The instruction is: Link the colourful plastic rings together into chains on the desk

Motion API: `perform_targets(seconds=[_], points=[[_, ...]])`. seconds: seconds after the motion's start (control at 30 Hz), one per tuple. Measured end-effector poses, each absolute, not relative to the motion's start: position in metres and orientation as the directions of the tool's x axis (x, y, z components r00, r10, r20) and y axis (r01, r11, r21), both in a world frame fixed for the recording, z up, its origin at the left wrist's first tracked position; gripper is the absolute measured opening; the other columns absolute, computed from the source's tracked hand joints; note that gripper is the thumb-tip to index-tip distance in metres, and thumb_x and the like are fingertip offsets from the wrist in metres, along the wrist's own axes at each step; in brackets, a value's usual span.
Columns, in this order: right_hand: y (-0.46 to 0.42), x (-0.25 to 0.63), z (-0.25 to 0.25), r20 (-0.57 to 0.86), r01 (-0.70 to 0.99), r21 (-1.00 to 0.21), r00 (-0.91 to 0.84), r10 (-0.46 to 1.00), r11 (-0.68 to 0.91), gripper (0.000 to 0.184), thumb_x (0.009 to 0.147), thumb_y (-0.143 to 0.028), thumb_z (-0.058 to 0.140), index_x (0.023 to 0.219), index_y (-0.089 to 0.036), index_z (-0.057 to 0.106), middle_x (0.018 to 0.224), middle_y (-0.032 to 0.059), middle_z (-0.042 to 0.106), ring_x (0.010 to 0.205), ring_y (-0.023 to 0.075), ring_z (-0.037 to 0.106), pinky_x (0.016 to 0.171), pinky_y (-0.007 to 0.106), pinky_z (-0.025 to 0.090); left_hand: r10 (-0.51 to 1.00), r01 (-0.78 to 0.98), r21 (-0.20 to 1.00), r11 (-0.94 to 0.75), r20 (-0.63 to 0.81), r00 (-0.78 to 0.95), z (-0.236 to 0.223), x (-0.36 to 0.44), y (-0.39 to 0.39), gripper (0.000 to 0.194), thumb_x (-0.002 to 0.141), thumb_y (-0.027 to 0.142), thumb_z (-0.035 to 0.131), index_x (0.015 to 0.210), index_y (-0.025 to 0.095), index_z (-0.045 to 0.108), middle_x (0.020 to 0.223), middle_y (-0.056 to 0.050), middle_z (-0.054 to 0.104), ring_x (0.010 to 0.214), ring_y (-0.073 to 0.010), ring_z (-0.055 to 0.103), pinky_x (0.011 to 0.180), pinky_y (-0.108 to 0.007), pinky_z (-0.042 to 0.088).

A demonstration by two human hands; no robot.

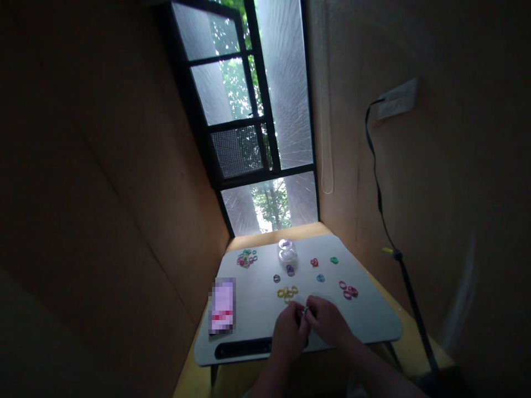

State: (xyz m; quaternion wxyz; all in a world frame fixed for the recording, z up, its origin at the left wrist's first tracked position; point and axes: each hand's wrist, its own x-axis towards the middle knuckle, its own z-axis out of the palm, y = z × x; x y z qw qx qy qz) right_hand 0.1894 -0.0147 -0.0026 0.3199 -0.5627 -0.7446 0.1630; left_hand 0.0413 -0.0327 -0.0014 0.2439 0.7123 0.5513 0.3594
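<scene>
Above the front part of the white table, my left hand [291, 330] and my right hand [328, 320] meet, fingers pinched together. Between their fingertips shows a small green hair tie [306, 310], partly hidden by the fingers. Just beyond my hands lies a cluster of yellow hair ties [287, 293]. Red hair ties [348, 290] are grouped to the right. Farther back are a dark hair tie [276, 278], purple ones [290, 270], blue ones [321, 278], red ones [314, 262] and green ones [334, 260]. A mixed pile of hair ties [247, 258] sits at the back left.
A clear container [287, 252] stands at the back of the white folding table [253, 309]. A phone [223, 305], its screen blurred, lies at the left. A black slot [243, 348] runs along the front edge. A black cable [378, 188] hangs on the right wall.
</scene>
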Motion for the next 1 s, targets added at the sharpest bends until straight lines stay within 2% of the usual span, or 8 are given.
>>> perform_targets(seconds=[0.47,0.73,0.87,1.0], points=[[-0.017,0.193,-0.004,0.302,0.711,-0.625,-0.159,0.940,0.321,0.008,0.078,-0.017,0.051,0.072,-0.019,0.055,0.071,-0.0002,0.060,0.067,0.0142,0.052,0.063,0.025,0.029,0.969,0.642,0.726,-0.246,0.210,0.133,0.003,0.046,-0.037,0.006,0.086,0.023,0.052,0.082,0.020,0.054,0.072,0.001,0.059,0.067,-0.0146,0.052,0.062,-0.025,0.033],[-0.019,0.196,-0.006,0.346,0.638,-0.688,-0.132,0.929,0.347,0.008,0.076,-0.015,0.051,0.072,-0.020,0.055,0.072,0.0008,0.063,0.068,0.0149,0.054,0.062,0.025,0.028,0.969,0.733,0.638,-0.236,0.211,0.128,0.001,0.053,-0.037,0.015,0.086,0.027,0.050,0.072,0.020,0.048,0.069,-0.001,0.057,0.067,-0.0166,0.052,0.062,-0.027,0.033],[-0.021,0.198,-0.006,0.353,0.587,-0.728,-0.120,0.928,0.353,0.008,0.076,-0.015,0.052,0.074,-0.020,0.058,0.074,0.0018,0.065,0.069,0.0157,0.055,0.062,0.026,0.028,0.963,0.746,0.615,-0.254,0.231,0.138,-0.008,0.054,-0.034,0.020,0.089,0.033,0.046,0.073,0.021,0.048,0.070,-0.002,0.058,0.068,-0.0176,0.053,0.064,-0.028,0.037],[-0.021,0.199,-0.003,0.338,0.574,-0.748,-0.103,0.936,0.333,0.010,0.076,-0.016,0.053,0.077,-0.020,0.061,0.078,0.0034,0.067,0.074,0.0171,0.058,0.065,0.027,0.030,0.965,0.728,0.638,-0.253,0.218,0.144,-0.012,0.050,-0.027,0.029,0.087,0.044,0.051,0.070,0.021,0.047,0.065,-0.001,0.055,0.065,-0.0177,0.051,0.062,-0.028,0.037]])
